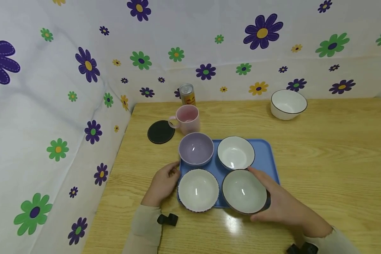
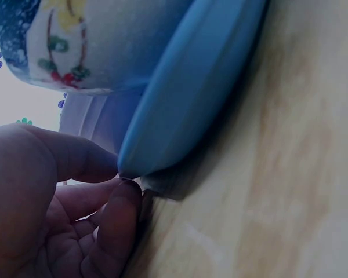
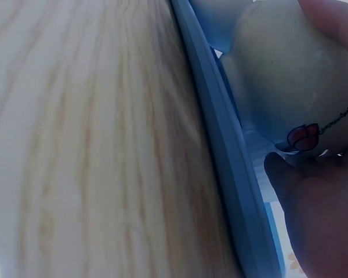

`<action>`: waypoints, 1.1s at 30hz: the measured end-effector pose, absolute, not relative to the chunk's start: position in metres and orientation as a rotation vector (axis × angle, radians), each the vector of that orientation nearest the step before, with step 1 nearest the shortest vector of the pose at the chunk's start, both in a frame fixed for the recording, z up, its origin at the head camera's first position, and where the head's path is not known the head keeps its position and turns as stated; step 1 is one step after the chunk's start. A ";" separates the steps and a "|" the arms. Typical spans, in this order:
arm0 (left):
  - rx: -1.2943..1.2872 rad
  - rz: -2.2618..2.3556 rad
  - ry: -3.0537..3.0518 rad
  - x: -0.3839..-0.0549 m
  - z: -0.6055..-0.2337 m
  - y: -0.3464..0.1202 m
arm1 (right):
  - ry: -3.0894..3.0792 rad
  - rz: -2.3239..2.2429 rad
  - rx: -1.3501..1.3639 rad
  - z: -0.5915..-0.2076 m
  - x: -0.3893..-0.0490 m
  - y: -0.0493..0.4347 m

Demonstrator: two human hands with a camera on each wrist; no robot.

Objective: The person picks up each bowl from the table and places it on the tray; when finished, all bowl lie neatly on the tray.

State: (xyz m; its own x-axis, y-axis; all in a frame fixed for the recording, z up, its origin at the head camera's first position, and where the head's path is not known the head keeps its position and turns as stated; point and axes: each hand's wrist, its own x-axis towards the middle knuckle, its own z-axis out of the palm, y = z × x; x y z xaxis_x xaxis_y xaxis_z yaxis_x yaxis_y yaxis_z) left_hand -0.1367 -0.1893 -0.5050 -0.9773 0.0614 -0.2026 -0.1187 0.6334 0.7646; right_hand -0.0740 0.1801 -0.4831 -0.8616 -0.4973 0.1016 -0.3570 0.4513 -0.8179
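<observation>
A blue tray bears several bowls on the wooden table. At its left edge my left hand pinches the rim between thumb and fingers. My right hand grips a bowl with a dark rim over the tray's near right corner. In the right wrist view that bowl's pale outside carries a red flower drawing. To its left is a cream bowl with a patterned rim. Behind these are a purple bowl and a white bowl.
Beyond the tray stand a pink mug and a can, with a black round coaster beside the mug. Another white bowl sits at the back right. Flower-printed cloth covers the wall behind and at left.
</observation>
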 end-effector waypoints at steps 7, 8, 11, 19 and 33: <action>-0.050 1.269 2.644 -0.138 -0.503 -0.188 | 2.550 -1.361 -0.755 -0.486 -0.082 0.179; -0.051 1.267 2.646 -0.138 -0.502 -0.188 | 2.553 -1.357 -0.754 -0.487 -0.083 0.178; -0.053 1.264 2.646 -0.139 -0.502 -0.188 | 2.571 -1.335 -0.755 -0.488 -0.085 0.178; -0.048 1.263 2.647 -0.140 -0.501 -0.188 | 2.554 -1.349 -0.759 -0.489 -0.089 0.176; -0.049 1.258 2.650 -0.134 -0.506 -0.189 | 2.535 -1.269 -0.823 -0.493 -0.082 0.175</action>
